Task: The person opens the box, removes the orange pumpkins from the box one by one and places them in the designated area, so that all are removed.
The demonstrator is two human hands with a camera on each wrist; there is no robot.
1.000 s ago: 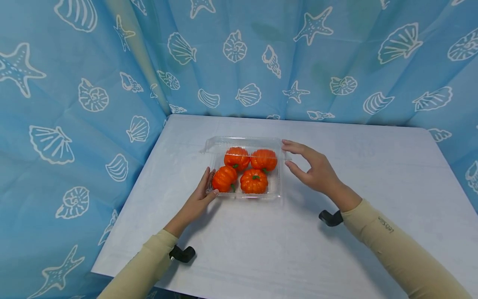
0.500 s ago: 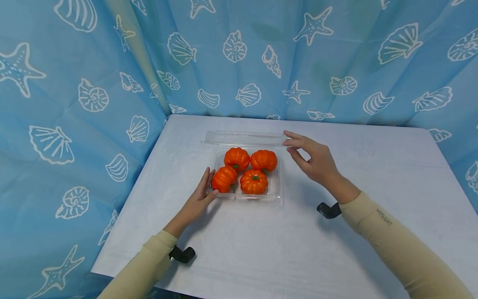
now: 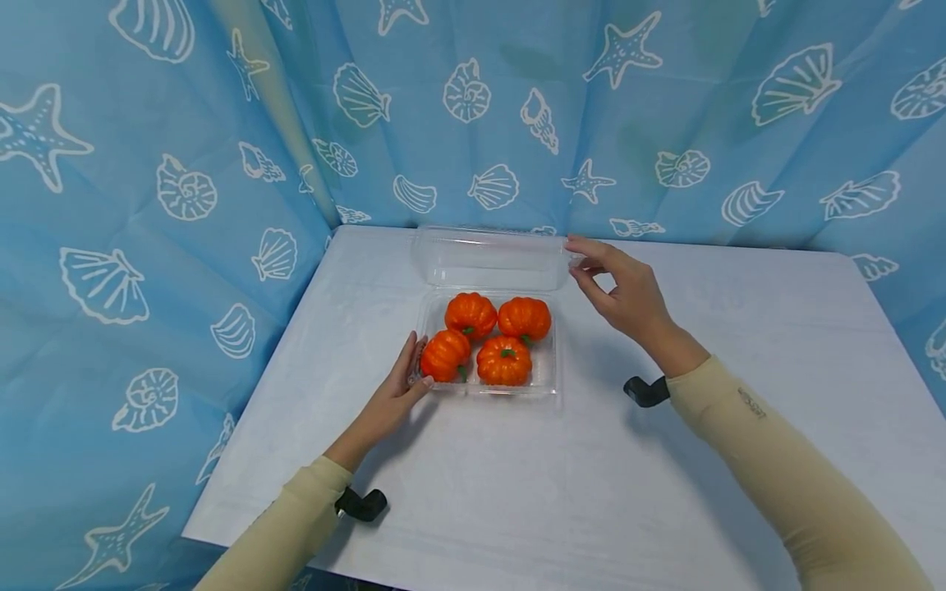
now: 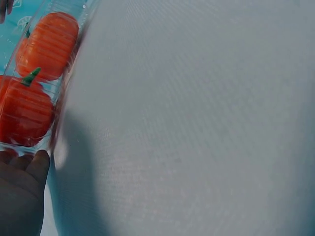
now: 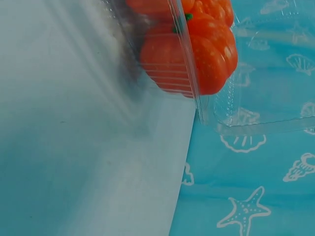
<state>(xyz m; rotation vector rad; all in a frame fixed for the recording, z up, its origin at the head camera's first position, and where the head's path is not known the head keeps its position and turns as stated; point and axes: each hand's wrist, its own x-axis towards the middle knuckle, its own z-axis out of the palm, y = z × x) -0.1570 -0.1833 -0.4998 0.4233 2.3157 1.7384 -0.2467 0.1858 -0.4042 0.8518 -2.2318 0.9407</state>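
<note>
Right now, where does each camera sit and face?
Head: worn on head, forward and down at four orange ribbed pumpkins in a clear plastic box; left hand, right hand, beige sleeves show.
Left wrist: on that wrist, at box and white table; left hand, fingertips top left.
Right wrist: on that wrist, at box and blue shell-print curtain; no hand clearly shows.
Both wrist views share box and pumpkins.

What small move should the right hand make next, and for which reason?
Probably the right hand should gently tip the clear lid farther back: it holds the lid's right edge, the lid stands raised at the box's far side, and the left hand holds the box's left side.
</note>
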